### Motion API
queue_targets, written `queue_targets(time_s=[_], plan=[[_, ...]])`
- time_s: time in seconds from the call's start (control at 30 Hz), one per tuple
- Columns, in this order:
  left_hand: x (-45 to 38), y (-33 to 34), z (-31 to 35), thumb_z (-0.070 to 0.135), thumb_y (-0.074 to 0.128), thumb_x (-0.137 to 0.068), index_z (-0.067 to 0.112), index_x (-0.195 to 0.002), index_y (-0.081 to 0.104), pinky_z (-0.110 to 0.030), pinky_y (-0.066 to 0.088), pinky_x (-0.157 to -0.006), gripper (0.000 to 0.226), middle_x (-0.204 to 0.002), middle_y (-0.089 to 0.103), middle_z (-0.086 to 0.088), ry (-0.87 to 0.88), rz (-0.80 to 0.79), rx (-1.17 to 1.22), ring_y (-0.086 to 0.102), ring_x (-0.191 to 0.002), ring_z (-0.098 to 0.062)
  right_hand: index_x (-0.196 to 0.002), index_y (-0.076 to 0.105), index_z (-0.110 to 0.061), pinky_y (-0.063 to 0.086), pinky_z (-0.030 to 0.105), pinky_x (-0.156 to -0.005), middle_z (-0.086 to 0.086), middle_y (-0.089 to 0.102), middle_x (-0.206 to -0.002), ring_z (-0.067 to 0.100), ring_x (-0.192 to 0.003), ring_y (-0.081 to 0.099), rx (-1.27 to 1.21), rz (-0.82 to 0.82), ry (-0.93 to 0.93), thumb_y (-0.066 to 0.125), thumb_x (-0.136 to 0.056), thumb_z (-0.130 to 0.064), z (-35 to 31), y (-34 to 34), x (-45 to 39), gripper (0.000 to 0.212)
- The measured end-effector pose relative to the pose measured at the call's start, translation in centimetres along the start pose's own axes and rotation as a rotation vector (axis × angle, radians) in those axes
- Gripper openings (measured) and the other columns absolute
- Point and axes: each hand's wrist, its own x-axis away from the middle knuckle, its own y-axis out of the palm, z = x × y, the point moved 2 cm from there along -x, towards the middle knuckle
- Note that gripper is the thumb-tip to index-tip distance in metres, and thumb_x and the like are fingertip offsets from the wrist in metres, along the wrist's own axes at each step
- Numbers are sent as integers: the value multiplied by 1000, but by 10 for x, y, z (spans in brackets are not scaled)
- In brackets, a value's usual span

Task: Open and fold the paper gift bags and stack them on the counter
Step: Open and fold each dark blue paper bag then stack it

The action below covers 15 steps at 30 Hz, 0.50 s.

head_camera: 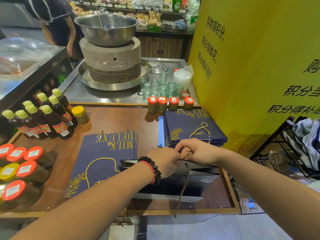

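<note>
1. Paper gift bag (190, 186): navy, glossy, partly opened, standing at the bench's near edge under both hands; a twisted gold cord handle (185, 154) rises from its top rim.
2. Left hand (164, 161): fingers curled over the bag's top rim, gripping it; beaded black bracelet and red band at the wrist.
3. Right hand (195, 151): fingers pinching the gold cord handle.
4. Flat bag (103, 163): navy, gold lettering, looped cord, lying just left of the held bag.
5. Stack of flat bags (192, 130): same print, far right, beside the yellow panel (259, 66).
6. Bench (110, 118): brown, smooth, raised wooden lip.
7. Dark bottles (43, 118), pale-green caps, far left; orange-lidded jars (170, 104) behind the stack.
</note>
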Motion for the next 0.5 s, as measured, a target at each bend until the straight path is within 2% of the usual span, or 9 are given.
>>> queue_targets(time_s=[0.1, 0.17, 0.27, 0.33, 0.37, 0.4, 0.43, 0.5], plan=[[0, 0, 0, 38, 43, -97, 22, -107, 52, -28, 37, -64, 21, -104, 59, 1, -17, 95, 56, 59, -93, -21, -118, 57, -19, 49, 20, -88, -1, 73, -98, 3, -95, 66, -16, -11, 40, 52, -89, 1, 0, 0, 2, 35], [0, 1, 1, 35, 44, -96, 25, -119, 47, -29, 39, -65, 25, -108, 58, 2, -3, 118, 84, 58, -94, -21, -130, 49, -20, 46, 23, -93, 3, 74, -103, 6, -101, 65, -68, -3, 77, 50, -88, 4, 2, 1, 4, 49], [1, 0, 4, 30, 42, -97, 31, -127, 39, -30, 37, -63, 31, -100, 52, 4, 43, 98, 89, 57, -89, -21, -152, 22, -18, 44, 24, -88, 15, 70, -108, 13, -94, 63, -169, 17, 138, 50, -85, 9, 6, 1, 7, 77], [-1, 0, 5, 29, 40, -98, 31, -132, 36, -31, 38, -62, 35, -99, 51, 3, 44, 72, 53, 55, -86, -20, -155, 3, -28, 45, 27, -88, 14, 68, -118, 12, -92, 64, -197, 13, 144, 52, -87, 6, 8, 0, 8, 91], [-2, -1, 5, 28, 38, -98, 29, -131, 39, -31, 38, -63, 33, -101, 51, 2, 40, 53, 31, 54, -88, -19, -154, -4, -37, 47, 30, -90, 10, 62, -131, 13, -96, 65, -182, 18, 144, 52, -88, 4, 8, 0, 9, 96], [-3, -1, 6, 28, 37, -99, 25, -127, 45, -31, 36, -64, 29, -103, 51, 1, 37, 33, 15, 54, -90, -19, -151, -10, -45, 49, 31, -86, 8, 51, -144, 13, -93, 66, -176, 27, 151, 52, -89, 3, 8, 0, 10, 100], [-4, -1, 7, 26, 36, -100, 22, -121, 51, -31, 35, -65, 26, -105, 51, 0, 35, 12, 15, 53, -91, -18, -149, -13, -50, 49, 31, -77, 7, 38, -153, 11, -81, 66, -185, 31, 155, 51, -90, 3, 7, -1, 12, 102], [-6, 0, 8, 23, 36, -99, 21, -115, 54, -30, 34, -66, 24, -103, 51, 0, 42, -14, 38, 49, -86, -16, -146, -19, -52, 42, 29, -64, 7, 24, -160, 10, -67, 63, -185, 22, 134, 49, -91, 5, 5, -2, 15, 104]])
